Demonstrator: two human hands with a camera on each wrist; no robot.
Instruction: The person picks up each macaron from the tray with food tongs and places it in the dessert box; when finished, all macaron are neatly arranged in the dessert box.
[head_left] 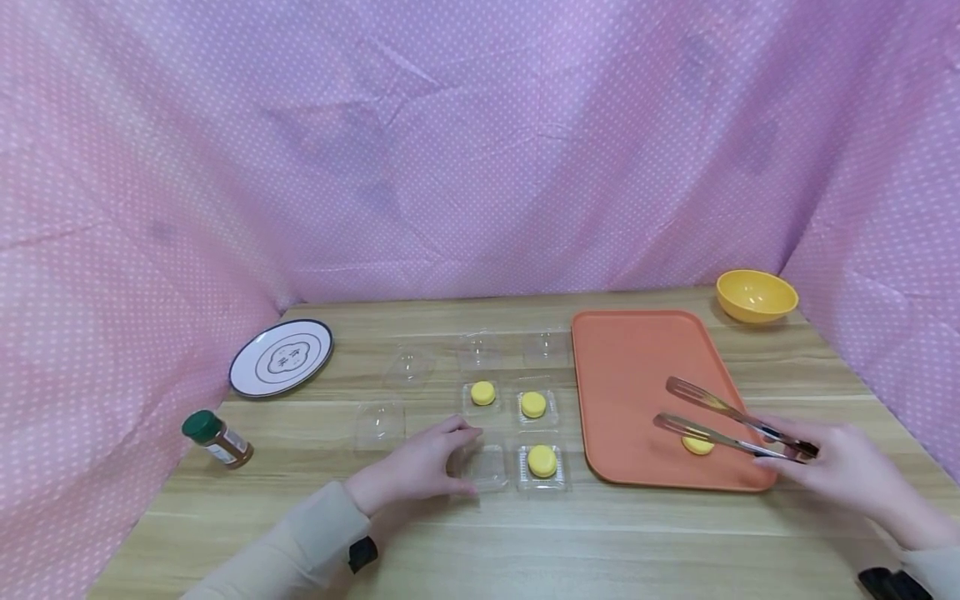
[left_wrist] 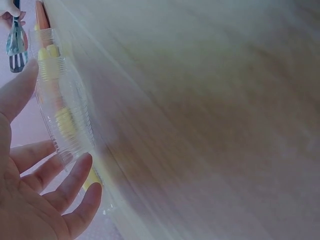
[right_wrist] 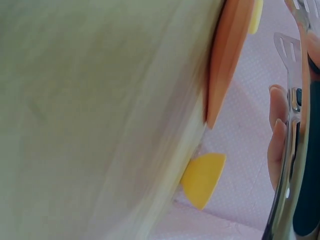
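Note:
My left hand spans the left side of a bare clear plastic box, thumb at its near edge and fingers at its far edge. The left wrist view shows the ribbed plastic between thumb and fingers. Metal tongs with dark handles are gripped in my right hand. Their arms stand apart over a small round yellow mooncake on the orange tray. Beside the bare box, similar boxes hold a mooncake, a second mooncake and a third mooncake.
Several clear lids lie behind and left of the boxes. At the far left are a white plate with a dark rim and a green-capped jar on its side. A yellow bowl stands at the back right corner, before pink dotted cloth.

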